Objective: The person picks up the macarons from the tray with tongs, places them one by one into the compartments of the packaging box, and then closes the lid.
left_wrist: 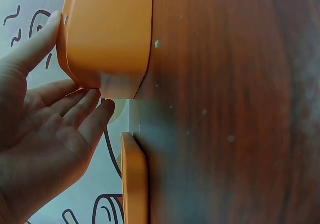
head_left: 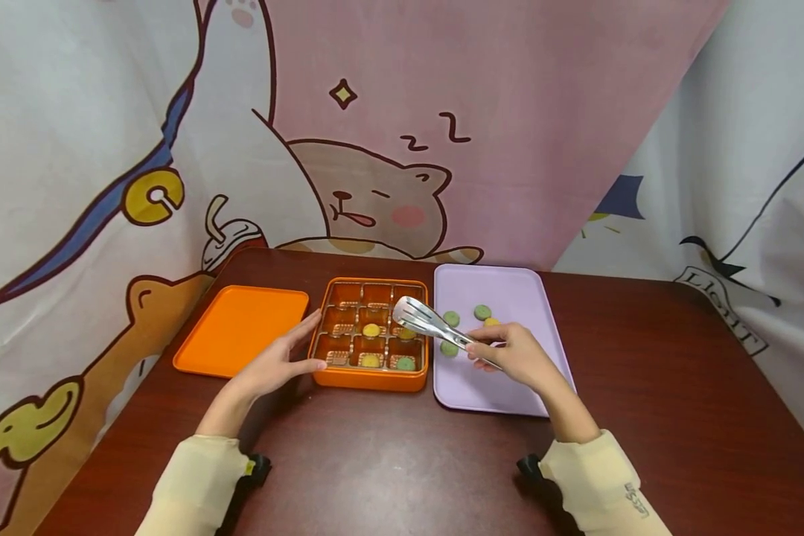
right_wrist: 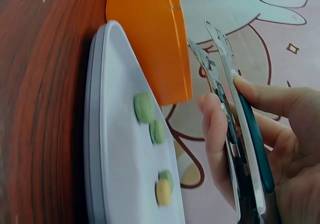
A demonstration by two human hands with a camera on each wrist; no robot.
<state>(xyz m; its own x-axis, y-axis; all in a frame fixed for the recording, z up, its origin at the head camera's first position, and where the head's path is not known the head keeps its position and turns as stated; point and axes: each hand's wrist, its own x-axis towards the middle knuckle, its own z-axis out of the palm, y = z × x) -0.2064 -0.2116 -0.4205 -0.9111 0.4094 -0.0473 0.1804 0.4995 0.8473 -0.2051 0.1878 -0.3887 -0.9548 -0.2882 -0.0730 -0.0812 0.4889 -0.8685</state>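
Rested left hand (head_left: 278,367), fingers straight, against orange box (head_left: 370,381); pinched tongs (head_left: 429,324) in right hand (head_left: 512,355) over purple tray (head_left: 509,394). Counted four cookies in tray, four boxed.

A makeshift recording booth: cartoon-print curtains (head_left: 402,134) closing in a dark wooden table (head_left: 402,461) on three sides.

Both arms wear pale cream long sleeves (head_left: 599,484) — ribbed cuffs, small dark lettering (right sleeve) — with black wrist mounts (head_left: 529,467).

Shiny metal tongs (head_left: 420,318), matt plastic trays (head_left: 502,290), glossy dark wood table (head_left: 643,402).
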